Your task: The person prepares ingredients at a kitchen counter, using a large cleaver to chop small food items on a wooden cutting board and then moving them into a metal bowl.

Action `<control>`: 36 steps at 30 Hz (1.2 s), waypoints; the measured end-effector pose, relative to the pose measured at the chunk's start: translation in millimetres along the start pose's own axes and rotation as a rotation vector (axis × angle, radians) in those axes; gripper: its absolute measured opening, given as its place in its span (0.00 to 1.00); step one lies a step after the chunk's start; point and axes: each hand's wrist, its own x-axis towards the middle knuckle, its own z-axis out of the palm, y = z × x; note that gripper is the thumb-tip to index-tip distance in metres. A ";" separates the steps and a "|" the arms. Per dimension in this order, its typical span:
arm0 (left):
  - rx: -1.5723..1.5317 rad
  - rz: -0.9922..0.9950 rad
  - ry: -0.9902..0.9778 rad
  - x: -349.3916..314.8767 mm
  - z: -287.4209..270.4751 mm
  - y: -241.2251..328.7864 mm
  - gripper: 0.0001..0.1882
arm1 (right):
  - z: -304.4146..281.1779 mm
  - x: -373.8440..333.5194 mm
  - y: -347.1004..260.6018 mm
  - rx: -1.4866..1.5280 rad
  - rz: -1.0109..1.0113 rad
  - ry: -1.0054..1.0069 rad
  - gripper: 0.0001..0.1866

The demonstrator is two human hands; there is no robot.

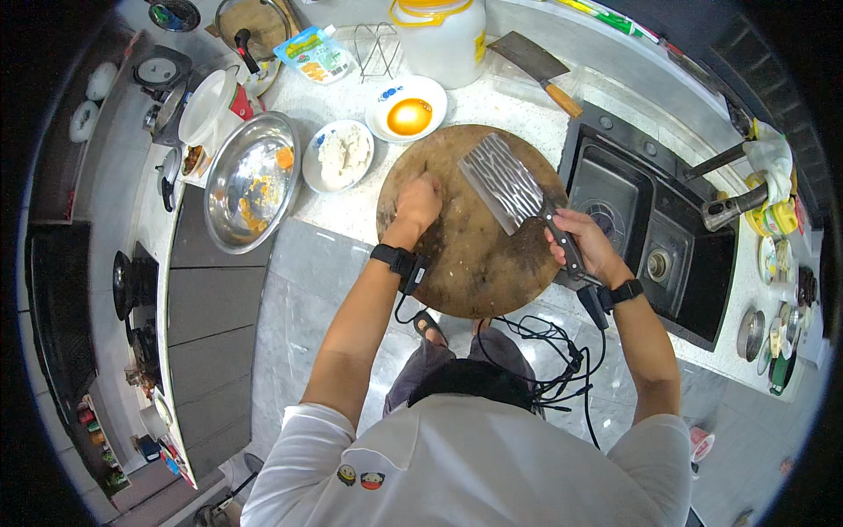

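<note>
My right hand (584, 241) grips the dark handle of a cleaver (507, 186), its wide, shiny blade patterned with wavy ridges. The blade lies over the right half of a round, worn wooden cutting board (479, 281). On the board's left side rests my left hand (420, 200), its fingers curled in; whatever they may hold is hidden beneath them. Beyond the board are a white bowl of amber liquid (410, 116) and a smaller bowl of white powder (343, 158). Further left tilts a steel basin (250, 182) with orange bits inside.
A black double sink (654, 220) is set into the counter on the right. Behind the board stand a large lidded tub (442, 44), a wire rack (378, 51), a pouch (314, 54) and another cleaver (529, 63). Black cables (562, 356) hang below the board's near edge.
</note>
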 end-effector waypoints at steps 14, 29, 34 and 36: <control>0.125 0.100 0.032 4.4 1.0 12.3 0.04 | -7.8 -6.5 -26.6 -0.360 -0.277 0.126 0.12; 0.051 0.044 0.042 -7.1 -4.9 18.6 0.05 | 14.9 47.4 -21.6 -1.769 -0.788 0.183 0.21; -0.206 -0.081 0.098 -15.5 -20.7 8.7 0.06 | 11.1 56.5 -11.5 -1.757 -0.820 0.150 0.20; -0.310 -0.123 0.079 -20.9 -27.2 5.4 0.06 | 8.9 60.7 -11.6 -1.769 -0.822 0.134 0.20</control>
